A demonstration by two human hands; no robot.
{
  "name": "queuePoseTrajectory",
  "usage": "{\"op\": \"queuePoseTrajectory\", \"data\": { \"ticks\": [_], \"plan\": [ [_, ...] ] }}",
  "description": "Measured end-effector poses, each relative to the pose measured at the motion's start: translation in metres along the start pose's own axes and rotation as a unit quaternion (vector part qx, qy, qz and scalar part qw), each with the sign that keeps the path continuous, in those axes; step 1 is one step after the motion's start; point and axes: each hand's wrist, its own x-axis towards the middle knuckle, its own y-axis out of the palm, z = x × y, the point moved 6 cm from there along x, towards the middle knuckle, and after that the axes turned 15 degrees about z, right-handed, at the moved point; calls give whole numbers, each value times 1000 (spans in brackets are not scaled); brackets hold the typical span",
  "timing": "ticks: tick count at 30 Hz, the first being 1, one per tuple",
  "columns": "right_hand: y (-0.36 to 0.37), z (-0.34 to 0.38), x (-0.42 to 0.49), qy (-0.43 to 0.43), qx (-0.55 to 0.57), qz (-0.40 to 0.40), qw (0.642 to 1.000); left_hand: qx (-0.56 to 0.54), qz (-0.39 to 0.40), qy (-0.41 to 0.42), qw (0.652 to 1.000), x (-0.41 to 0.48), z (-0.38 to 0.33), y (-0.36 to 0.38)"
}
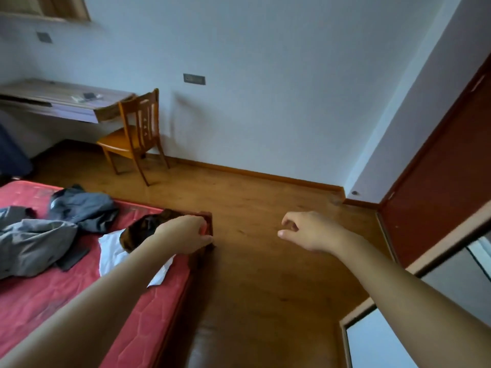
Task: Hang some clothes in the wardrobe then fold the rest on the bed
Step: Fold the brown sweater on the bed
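Fingers (198,223) on our left hand (186,233) curl over the bed (148,314) corner, and we can't tell if they grip anything. Our right hand (305,229) hangs loose and empty. Brown garment (140,229) sits just behind the left fingers, so a careless snatch could drag it onto the floor (265,261).

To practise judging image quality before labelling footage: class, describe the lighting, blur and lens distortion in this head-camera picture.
Head view: dim, bluish, even light, no harsh glare; a faint shadow falls behind the chair on the wall; the desk at upper left is smeared by blur, while the left hand and right hand look fairly sharp; the wide lens makes the door at right lean steeply.
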Motion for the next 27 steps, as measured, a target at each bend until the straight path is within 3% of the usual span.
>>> {"op": "queuePoseTrajectory", "data": {
  "ticks": [15, 27],
  "plan": [
    [-56, 97, 258, -144, -78, 118, 979, -136, 6, -176, 975, 104, 158, -12],
    [-80, 153, 441, -276, -186, 203, 921, -273, -10, -344, 899, 160, 188, 4]
  ]
}}
